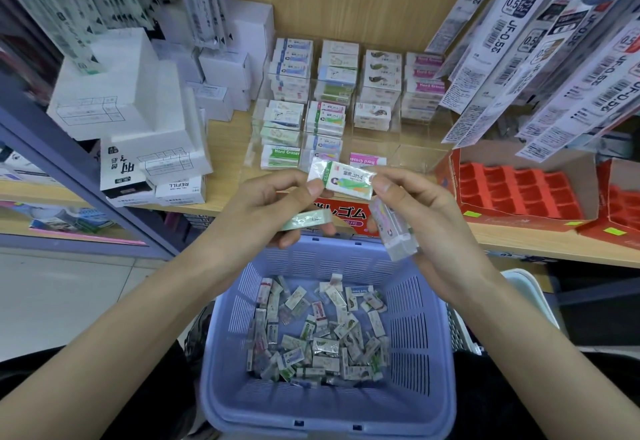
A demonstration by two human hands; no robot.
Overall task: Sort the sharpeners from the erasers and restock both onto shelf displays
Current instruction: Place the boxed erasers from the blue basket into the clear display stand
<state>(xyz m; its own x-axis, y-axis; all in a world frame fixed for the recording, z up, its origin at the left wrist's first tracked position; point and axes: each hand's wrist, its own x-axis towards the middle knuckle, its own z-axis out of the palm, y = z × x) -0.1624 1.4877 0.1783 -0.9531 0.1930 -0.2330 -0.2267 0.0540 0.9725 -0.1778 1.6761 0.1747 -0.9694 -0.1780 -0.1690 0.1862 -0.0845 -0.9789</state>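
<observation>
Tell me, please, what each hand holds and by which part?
The left hand and right hand pinch one wrapped eraser by its short ends. The left also palms a green eraser, the right several erasers.

Erasers (311, 335) in basket (415, 335): print illegible

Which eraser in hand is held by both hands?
The topmost white eraser: left hand and right hand each pinch an end. The pale green eraser is in the left only, the stack in the right.
</observation>
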